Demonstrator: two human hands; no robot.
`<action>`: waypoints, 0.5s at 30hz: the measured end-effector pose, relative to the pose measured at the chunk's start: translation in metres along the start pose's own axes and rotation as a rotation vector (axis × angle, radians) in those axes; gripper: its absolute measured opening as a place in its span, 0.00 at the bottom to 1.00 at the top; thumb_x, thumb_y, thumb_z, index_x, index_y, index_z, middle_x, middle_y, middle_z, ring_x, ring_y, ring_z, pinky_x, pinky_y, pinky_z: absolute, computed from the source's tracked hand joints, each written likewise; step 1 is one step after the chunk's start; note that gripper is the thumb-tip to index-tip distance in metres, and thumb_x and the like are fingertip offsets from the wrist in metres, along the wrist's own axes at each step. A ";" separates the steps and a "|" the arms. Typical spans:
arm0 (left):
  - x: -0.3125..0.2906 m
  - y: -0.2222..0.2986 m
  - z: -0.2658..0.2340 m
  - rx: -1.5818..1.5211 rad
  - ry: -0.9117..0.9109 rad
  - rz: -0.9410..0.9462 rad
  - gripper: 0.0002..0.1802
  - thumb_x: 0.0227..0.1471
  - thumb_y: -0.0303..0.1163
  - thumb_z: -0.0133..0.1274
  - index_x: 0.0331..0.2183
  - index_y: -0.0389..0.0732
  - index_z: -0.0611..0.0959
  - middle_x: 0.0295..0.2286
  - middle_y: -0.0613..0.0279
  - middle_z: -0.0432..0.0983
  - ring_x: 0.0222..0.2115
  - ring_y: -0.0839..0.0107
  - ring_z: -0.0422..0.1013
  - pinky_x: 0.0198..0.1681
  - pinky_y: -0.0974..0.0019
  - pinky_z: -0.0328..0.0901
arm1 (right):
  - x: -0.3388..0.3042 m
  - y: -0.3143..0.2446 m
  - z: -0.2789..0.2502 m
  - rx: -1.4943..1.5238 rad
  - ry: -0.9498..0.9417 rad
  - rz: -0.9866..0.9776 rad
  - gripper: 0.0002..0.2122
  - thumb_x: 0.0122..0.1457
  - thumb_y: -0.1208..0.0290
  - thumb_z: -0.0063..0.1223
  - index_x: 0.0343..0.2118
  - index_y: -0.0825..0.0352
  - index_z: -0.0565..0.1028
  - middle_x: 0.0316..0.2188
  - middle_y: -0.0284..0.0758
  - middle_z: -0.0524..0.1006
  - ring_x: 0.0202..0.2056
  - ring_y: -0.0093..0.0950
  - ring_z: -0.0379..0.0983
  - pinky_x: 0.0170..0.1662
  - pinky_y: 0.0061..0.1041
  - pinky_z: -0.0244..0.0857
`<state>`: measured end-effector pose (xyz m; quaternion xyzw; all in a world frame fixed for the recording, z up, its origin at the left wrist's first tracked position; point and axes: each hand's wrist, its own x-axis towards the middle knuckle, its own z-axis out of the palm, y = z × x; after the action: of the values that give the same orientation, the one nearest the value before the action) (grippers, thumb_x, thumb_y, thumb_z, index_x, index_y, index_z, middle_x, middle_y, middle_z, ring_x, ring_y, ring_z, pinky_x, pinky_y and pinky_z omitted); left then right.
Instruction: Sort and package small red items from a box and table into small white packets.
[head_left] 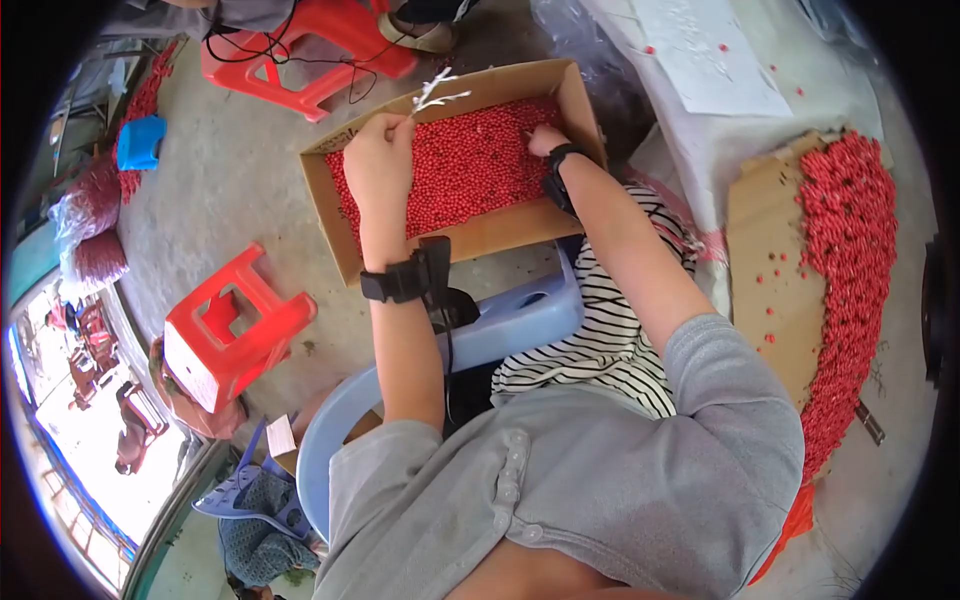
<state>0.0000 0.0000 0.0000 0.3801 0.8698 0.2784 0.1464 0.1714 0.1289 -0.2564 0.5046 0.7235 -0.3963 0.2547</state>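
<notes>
My left hand (380, 165) is closed in a pinch around the lower end of a thin white branched stem (437, 93), whose twigs point up and to the right. It is held over the left part of an open cardboard box (480, 240). Small round red artificial berries (455, 170) cover the inside of the box. At the box's right end, my right hand (545, 140) reaches down to the berries with its fingers drawn together. Whether a berry is between the fingertips is too small to make out. A black strap is on each wrist.
A blue plastic chair (520, 320) stands between me and the box. Red stools (240, 325) are at the left and top. To the right, a heap of red berry stems (850, 230) lies on cardboard (780, 300), beside a covered surface with a white sheet (705, 55).
</notes>
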 end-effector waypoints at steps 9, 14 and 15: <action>0.008 0.003 0.012 -0.166 -0.093 0.026 0.08 0.41 0.33 0.50 0.24 0.38 0.77 0.19 0.55 0.73 0.21 0.63 0.70 0.24 0.68 0.63 | 0.009 -0.035 0.033 0.482 -0.141 0.139 0.22 0.45 0.69 0.38 0.46 0.70 0.63 0.48 0.46 0.61 0.50 0.34 0.57 0.50 0.25 0.51; 0.012 -0.006 0.006 -0.169 -0.074 0.012 0.09 0.41 0.33 0.49 0.25 0.38 0.77 0.20 0.56 0.73 0.22 0.63 0.70 0.25 0.67 0.63 | -0.032 -0.060 0.010 0.748 -0.208 -0.001 0.26 0.47 0.65 0.39 0.51 0.69 0.56 0.53 0.41 0.54 0.55 0.29 0.48 0.54 0.23 0.43; 0.012 -0.006 0.005 -0.151 -0.077 0.003 0.09 0.41 0.34 0.49 0.25 0.38 0.77 0.20 0.56 0.73 0.22 0.62 0.70 0.25 0.67 0.63 | -0.041 -0.062 0.000 0.760 -0.222 -0.071 0.27 0.47 0.64 0.40 0.51 0.69 0.55 0.53 0.40 0.53 0.55 0.28 0.47 0.54 0.23 0.42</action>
<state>-0.0096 0.0071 -0.0080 0.3794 0.8395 0.3288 0.2077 0.1282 0.0958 -0.2048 0.4917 0.5105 -0.6964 0.1125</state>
